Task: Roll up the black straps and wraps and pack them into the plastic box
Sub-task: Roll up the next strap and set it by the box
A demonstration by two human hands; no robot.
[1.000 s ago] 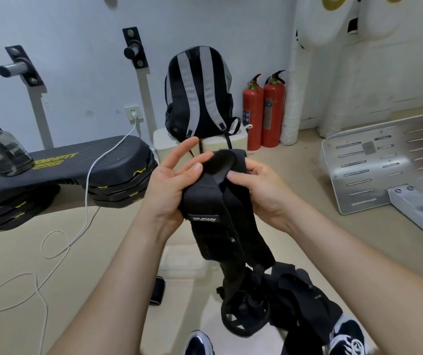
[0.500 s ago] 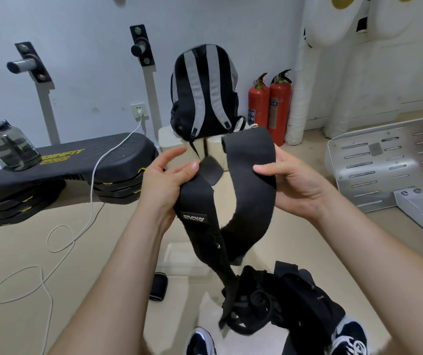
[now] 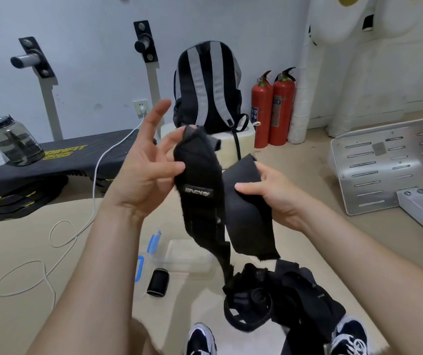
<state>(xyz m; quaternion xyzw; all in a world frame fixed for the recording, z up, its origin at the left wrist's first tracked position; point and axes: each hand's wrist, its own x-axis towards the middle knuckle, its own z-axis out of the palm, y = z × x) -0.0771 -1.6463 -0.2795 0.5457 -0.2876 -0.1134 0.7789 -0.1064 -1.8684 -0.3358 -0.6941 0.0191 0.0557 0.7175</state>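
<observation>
Pinch grip of left hand and right hand on limp, U-draped black wrap

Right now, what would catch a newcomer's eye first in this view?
The black wrap stands out at centre, held up between the left hand and right hand. Below it a tangled pile of black straps lies by the shoes; the clear plastic box sits on the floor with one rolled wrap beside it.

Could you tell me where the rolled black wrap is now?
Head view, lower centre: the rolled wrap lies on the floor by the clear plastic box's near-left corner.
</observation>
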